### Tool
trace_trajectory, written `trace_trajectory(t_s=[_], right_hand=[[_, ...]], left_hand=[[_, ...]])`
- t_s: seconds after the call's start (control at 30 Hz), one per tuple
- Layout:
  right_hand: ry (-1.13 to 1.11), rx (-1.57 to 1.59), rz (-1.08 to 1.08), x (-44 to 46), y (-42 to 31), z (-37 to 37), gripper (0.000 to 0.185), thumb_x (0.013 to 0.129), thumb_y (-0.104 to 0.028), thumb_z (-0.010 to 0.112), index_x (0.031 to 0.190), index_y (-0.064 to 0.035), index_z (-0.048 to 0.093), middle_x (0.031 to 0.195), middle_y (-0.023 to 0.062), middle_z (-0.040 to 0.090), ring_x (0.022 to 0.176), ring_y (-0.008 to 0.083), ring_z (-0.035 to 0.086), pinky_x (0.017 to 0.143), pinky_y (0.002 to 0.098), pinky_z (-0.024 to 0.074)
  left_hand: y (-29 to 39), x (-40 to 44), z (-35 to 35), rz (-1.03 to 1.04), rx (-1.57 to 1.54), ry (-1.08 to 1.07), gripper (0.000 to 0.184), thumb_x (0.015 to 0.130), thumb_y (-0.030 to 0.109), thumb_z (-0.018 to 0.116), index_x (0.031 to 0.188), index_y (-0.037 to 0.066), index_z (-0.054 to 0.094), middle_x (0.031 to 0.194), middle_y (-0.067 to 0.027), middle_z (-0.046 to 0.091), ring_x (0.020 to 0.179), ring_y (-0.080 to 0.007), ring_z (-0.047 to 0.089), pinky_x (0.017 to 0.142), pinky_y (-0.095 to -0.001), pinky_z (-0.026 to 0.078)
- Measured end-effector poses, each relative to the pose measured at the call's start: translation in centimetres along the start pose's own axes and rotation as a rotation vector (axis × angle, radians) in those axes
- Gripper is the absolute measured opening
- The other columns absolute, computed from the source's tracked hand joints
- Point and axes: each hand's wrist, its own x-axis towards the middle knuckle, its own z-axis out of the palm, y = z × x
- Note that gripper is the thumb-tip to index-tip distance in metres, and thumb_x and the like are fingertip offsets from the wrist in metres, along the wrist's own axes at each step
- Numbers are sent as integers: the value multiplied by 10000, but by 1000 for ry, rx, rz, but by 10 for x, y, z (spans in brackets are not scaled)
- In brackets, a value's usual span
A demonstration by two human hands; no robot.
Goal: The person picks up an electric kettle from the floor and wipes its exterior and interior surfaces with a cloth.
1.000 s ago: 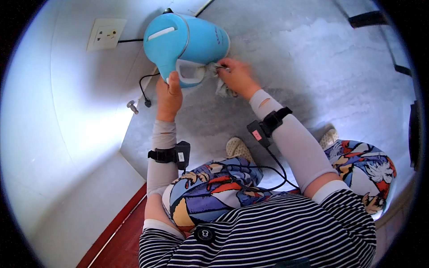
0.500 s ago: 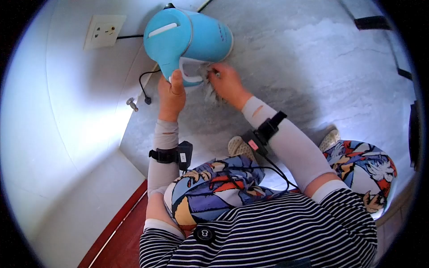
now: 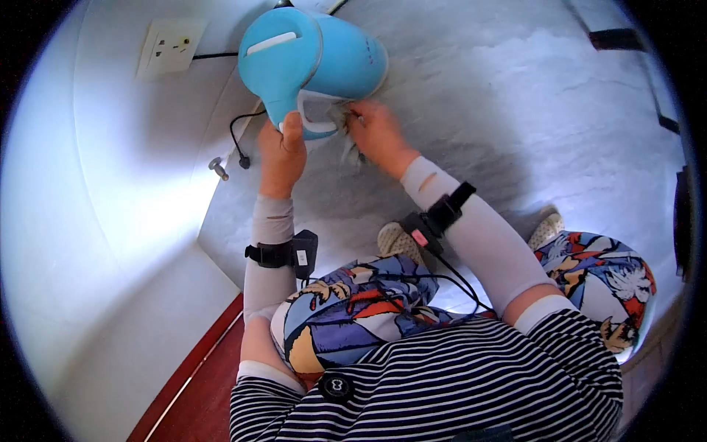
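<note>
A light blue kettle [image 3: 346, 55] is tilted on its side above the grey floor, its lid end toward the wall. My left hand [image 3: 282, 157] is closed round the top of its handle, thumb on the near side. My right hand [image 3: 379, 132] pinches a crumpled greyish cloth [image 3: 340, 118] against the lower part of the white-lined handle. Part of the cloth hangs below the fingers, somewhat blurred.
A wall socket [image 3: 172, 47] with a black cable is at the upper left. A black plug [image 3: 244, 162] and a metal doorstop [image 3: 218, 169] lie near the wall's foot. My shoes [image 3: 398, 241] and patterned trouser legs are below, on the marble-like floor [image 3: 471, 96].
My right hand has moved left with the cloth, closer to the kettle's handle. The kettle has shifted slightly right in my left hand's hold.
</note>
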Motion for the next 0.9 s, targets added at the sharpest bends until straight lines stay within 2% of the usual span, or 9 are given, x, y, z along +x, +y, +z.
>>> trace_trajectory(t_s=[0.1, 0.17, 0.3, 0.33, 0.37, 0.5, 0.63, 0.8, 0.9], right_hand=[[-54, -169, -13, 7, 0, -13, 225, 865, -156, 614, 1029, -43, 717, 1057, 213, 666, 974, 411, 635, 852, 462, 513], [-59, -122, -66, 7, -5, -12, 226, 860, -150, 613, 1029, -44, 720, 1052, 213, 666, 963, 414, 636, 847, 467, 514], [-205, 119, -56, 12, -12, -14, 216, 839, -98, 606, 1020, -41, 707, 1062, 180, 663, 961, 378, 639, 830, 431, 516], [-201, 120, -56, 14, -13, -13, 216, 839, -98, 606, 1020, -41, 707, 1062, 180, 663, 961, 378, 639, 830, 431, 516], [-197, 58, -78, 15, -9, -9, 232, 837, -122, 612, 1033, -55, 716, 1066, 182, 662, 960, 390, 639, 843, 457, 518], [-122, -201, -114, 17, -2, -5, 263, 826, -139, 620, 1059, -71, 722, 1059, 203, 660, 963, 405, 637, 856, 486, 518], [-154, -270, -44, 14, -16, -12, 269, 826, -146, 610, 1060, -72, 721, 1037, 223, 658, 968, 407, 634, 856, 493, 513], [-246, 103, -137, 22, -38, -8, 291, 833, -184, 596, 1067, -60, 718, 1066, 230, 656, 984, 422, 628, 865, 471, 516], [-261, 235, -42, 16, -49, -12, 241, 836, -126, 597, 1019, -15, 707, 1039, 215, 654, 979, 401, 628, 853, 465, 507]], left_hand=[[15, 2, 1, -58, 5, -31, 593, 969, 573, 468, 841, 4, 581, 707, -29, 525, 664, -131, 471, 575, -334, 387], [21, 6, 5, -15, 81, -36, 576, 996, 542, 346, 785, 22, 479, 650, -50, 400, 607, -163, 394, 541, -374, 307], [16, 10, 4, -59, 57, -70, 569, 998, 530, 339, 785, 21, 478, 651, -50, 406, 604, -166, 384, 539, -383, 297], [12, 11, 4, -48, 37, -48, 580, 984, 555, 398, 808, 16, 516, 680, -54, 466, 633, -160, 434, 558, -366, 343], [9, 9, 3, -40, 18, -26, 595, 970, 580, 456, 831, 10, 553, 710, -58, 527, 661, -154, 484, 577, -349, 390], [2, 2, -3, -44, 60, -49, 589, 976, 576, 450, 839, 11, 545, 718, -55, 522, 662, -154, 480, 579, -355, 391], [5, 4, 0, -78, 31, -39, 592, 974, 581, 447, 853, 9, 543, 729, -42, 518, 673, -162, 481, 596, -353, 394], [2, 7, -1, -149, 7, -67, 583, 974, 574, 445, 950, 0, 545, 789, -44, 516, 731, -171, 488, 645, -345, 404], [-9, 5, -3, -84, 11, -80, 568, 979, 551, 447, 1041, -6, 536, 862, -61, 519, 783, -176, 486, 696, -342, 416]])
